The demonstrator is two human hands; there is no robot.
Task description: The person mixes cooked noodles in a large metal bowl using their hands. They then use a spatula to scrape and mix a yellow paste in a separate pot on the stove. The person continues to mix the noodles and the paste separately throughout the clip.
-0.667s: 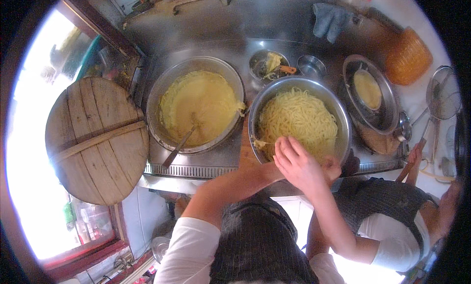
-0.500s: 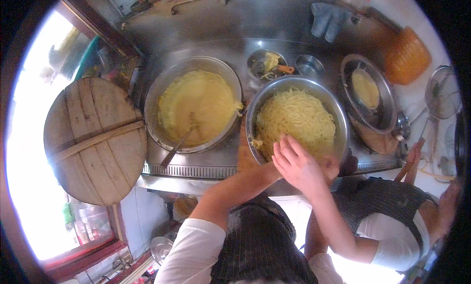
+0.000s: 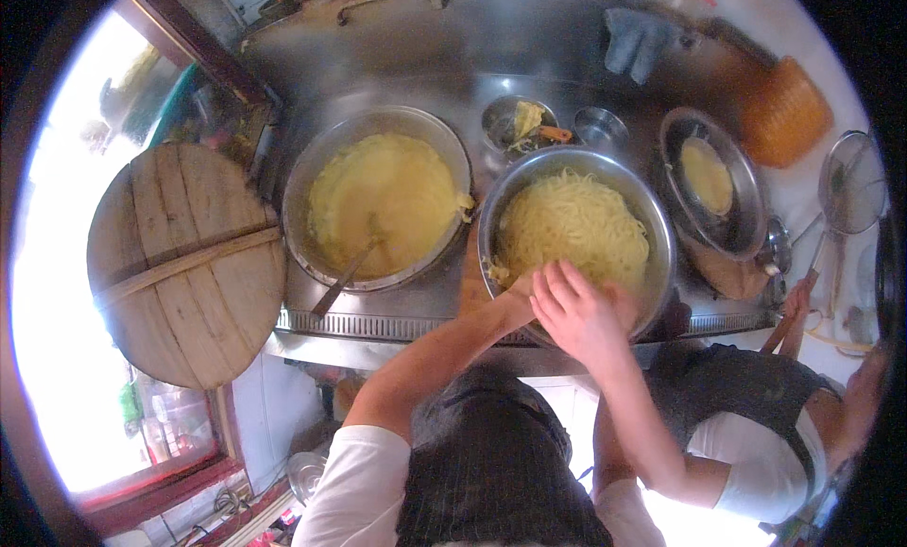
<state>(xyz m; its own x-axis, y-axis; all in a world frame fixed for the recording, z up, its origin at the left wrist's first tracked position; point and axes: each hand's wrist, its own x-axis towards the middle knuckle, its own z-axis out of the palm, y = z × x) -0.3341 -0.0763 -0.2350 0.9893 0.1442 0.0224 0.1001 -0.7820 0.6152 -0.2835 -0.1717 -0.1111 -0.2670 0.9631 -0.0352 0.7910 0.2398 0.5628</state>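
A wide steel basin point(image 3: 669, 228) holds pale yellow shreds point(image 3: 573, 224), like noodles or cut strips. Over its near edge, my left hand point(image 3: 522, 298) shows only its wrist side; another person's hand point(image 3: 578, 313) covers the fingers. That hand reaches across from the right, fingers stretched. My right hand point(image 3: 622, 307) is smeared by motion at the shreds' near side, partly behind the other hand. What either of my hands holds, if anything, I cannot make out.
Left of the basin stands a large pot point(image 3: 296, 228) of yellow batter with a ladle point(image 3: 342, 275). A round wooden lid point(image 3: 184, 316) leans nearby. Beyond lie a small bowl point(image 3: 493, 122), a steel cup point(image 3: 599, 129) and, rightward, an oval basin point(image 3: 749, 218). A co-worker point(image 3: 746, 391) stands close right.
My left forearm has moved slightly up toward the basin. The other person's hand is still over my hands, turned a little. My right hand stays blurred. The whole view has shifted slightly.
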